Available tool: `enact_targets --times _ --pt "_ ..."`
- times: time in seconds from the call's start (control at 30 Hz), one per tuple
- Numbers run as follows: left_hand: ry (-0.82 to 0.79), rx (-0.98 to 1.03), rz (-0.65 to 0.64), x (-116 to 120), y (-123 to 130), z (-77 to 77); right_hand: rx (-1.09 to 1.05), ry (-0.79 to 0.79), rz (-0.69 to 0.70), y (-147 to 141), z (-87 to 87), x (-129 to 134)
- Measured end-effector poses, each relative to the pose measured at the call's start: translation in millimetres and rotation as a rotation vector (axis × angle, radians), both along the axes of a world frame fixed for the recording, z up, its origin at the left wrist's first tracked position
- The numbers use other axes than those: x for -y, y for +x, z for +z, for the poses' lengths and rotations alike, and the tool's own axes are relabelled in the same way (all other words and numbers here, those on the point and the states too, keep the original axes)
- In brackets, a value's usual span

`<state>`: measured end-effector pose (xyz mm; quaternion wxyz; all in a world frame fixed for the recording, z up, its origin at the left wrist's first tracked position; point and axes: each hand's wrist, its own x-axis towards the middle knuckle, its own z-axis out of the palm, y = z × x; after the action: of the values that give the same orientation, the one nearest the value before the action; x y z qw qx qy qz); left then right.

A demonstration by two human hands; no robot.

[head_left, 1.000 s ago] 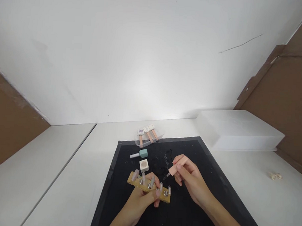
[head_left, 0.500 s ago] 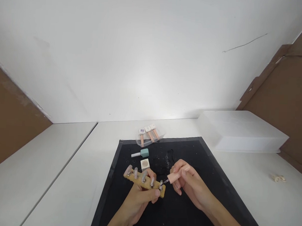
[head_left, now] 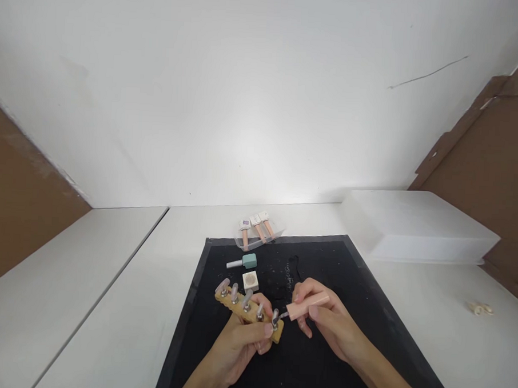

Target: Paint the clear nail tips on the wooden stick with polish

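Observation:
My left hand [head_left: 246, 339] is closed round a yellowish nail display stand [head_left: 254, 314], its thumb near the right end. Several nail tips [head_left: 247, 299] stand up from it on round metal pegs. In my right hand [head_left: 328, 314] is a nail polish brush [head_left: 308, 306] with a pink cap-handle, gripped between thumb and fingers. The brush's dark tip touches, or almost touches, the nail tip [head_left: 275, 316] at the stand's right end. A white square-topped bottle [head_left: 250, 281] stands just beyond the stand. Behind it lies a teal bottle [head_left: 250, 261] with a pale cap.
A clear tray [head_left: 261, 241] holds 3 white bottles with pink caps at the back of the black mat [head_left: 312, 356]. A white translucent box [head_left: 425, 224] stands at the back right. Small cream-coloured pieces [head_left: 480, 309] lie on the right. A white wall [head_left: 246, 102] rises behind.
The pink handle has tipped flatter, and the brush tip has shifted slightly at the end nail tip. My left hand has tilted the stand slightly. The whole view has shifted a little.

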<state>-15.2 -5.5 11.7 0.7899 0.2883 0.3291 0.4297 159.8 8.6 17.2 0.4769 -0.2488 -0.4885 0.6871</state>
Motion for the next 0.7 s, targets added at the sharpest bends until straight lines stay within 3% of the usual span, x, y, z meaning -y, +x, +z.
enact_targets --times 0.17,0.33,0.47,0.7 --pt "0.011 -0.021 -0.027 1 -1 0.7 -0.019 0.074 -0.006 -2 -5.3 -2" --pt "0.016 -0.032 -0.047 0 -2 -0.5 0.095 0.091 -0.009 0 -7.6 -2" --pt "0.0 -0.039 -0.042 -1 -2 -0.1 0.191 0.123 -0.012 3 -1.3 -1" --pt "-0.009 -0.042 -0.025 1 -2 -2.4 0.293 0.325 -0.068 5 9.5 1"
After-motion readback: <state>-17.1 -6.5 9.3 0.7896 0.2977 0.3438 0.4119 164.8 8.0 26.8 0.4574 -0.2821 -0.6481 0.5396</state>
